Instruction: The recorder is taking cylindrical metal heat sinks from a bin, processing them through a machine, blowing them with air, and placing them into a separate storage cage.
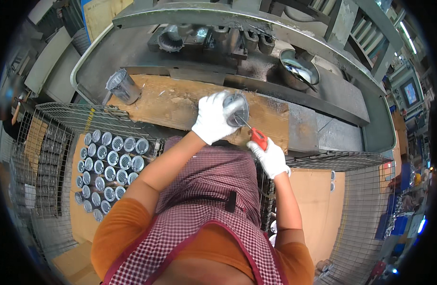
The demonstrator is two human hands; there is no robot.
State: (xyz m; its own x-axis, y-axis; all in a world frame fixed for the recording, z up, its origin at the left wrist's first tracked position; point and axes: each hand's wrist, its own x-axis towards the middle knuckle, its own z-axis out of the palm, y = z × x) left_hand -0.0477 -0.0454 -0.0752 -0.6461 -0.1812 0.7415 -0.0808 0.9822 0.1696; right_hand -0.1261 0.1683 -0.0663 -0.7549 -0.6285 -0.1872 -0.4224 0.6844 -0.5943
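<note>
Above the wooden board, my left hand (211,118), in a white glove, is closed around a round grey metal cup-shaped part (238,110). My right hand (270,156), also gloved, grips the red handle of a screwdriver-like tool (259,138). Its thin metal shaft reaches to the lower rim of the part; the exact tip is hard to make out. On the board's left end stands a similar grey metal cup (123,87), slightly tilted in the view.
A wire basket (92,114) on the left holds rows of metal cylinders (112,158) with slotted ends. Cardboard (313,199) lines the right wire basket (365,204), with a few cylinders. Behind the wooden board (175,102) are a metal bowl (299,71) and machine fixtures (218,40).
</note>
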